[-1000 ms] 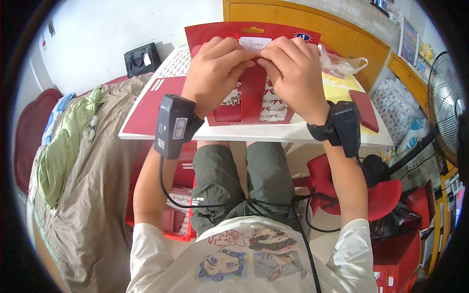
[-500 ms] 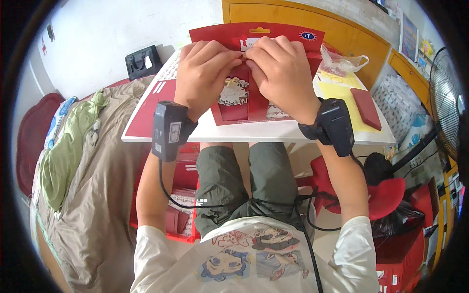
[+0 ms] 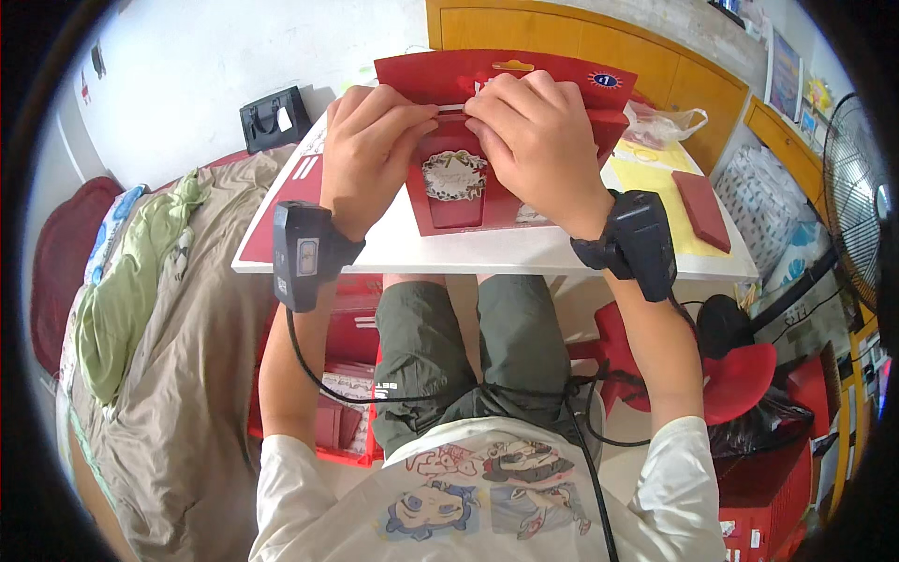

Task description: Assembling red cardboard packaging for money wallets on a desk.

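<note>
Two hands (image 3: 367,150) (image 3: 538,140) (one left, one right) pinch one red package (image 3: 500,207).

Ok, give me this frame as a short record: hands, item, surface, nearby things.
Left hand: thumb and fingers pinching the red card package near its upper part
Right hand: pinching there too, close beside the left
Package front: white patterned piece showing
Surface: white table
Table's right side: dark red flat piece, yellow sheet, clear plastic bag
</note>
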`<state>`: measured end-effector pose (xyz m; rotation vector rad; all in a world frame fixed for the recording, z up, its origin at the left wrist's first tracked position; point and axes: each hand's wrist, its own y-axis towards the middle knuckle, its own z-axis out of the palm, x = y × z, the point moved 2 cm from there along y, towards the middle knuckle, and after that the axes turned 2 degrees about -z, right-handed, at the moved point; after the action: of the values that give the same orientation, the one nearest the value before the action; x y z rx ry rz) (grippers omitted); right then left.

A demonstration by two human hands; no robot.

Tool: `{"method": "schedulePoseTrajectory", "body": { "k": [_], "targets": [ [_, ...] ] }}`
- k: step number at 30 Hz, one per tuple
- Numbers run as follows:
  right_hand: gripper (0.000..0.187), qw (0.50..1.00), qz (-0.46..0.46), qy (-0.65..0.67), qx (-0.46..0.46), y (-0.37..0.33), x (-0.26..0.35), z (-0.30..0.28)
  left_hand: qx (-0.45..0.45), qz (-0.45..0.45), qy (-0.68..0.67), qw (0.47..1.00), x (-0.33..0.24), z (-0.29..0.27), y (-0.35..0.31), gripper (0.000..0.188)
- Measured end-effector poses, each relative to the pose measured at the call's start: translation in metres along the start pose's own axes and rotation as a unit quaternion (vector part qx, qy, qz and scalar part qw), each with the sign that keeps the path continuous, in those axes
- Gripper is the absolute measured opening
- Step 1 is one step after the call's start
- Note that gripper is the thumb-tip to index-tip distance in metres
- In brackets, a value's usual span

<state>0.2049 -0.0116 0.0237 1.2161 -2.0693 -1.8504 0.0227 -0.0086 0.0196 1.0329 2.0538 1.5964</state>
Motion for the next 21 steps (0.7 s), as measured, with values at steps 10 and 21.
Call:
{"method": "schedulePoseTrajectory", "body": {
  "k": [10,21],
  "targets": [
    [0.022,0.991,0.018,-0.098,0.091,-0.009,-0.017,-0.034,0.078,0.010,0.116,0.990,-0.019,-0.009,0.015,0.015],
    [0.020,0.989,-0.002,-0.036,0.143,-0.003,-0.028,-0.034,0.100,0.005,0.093,0.991,-0.013,0.002,0.012,0.010]
  ]
}}
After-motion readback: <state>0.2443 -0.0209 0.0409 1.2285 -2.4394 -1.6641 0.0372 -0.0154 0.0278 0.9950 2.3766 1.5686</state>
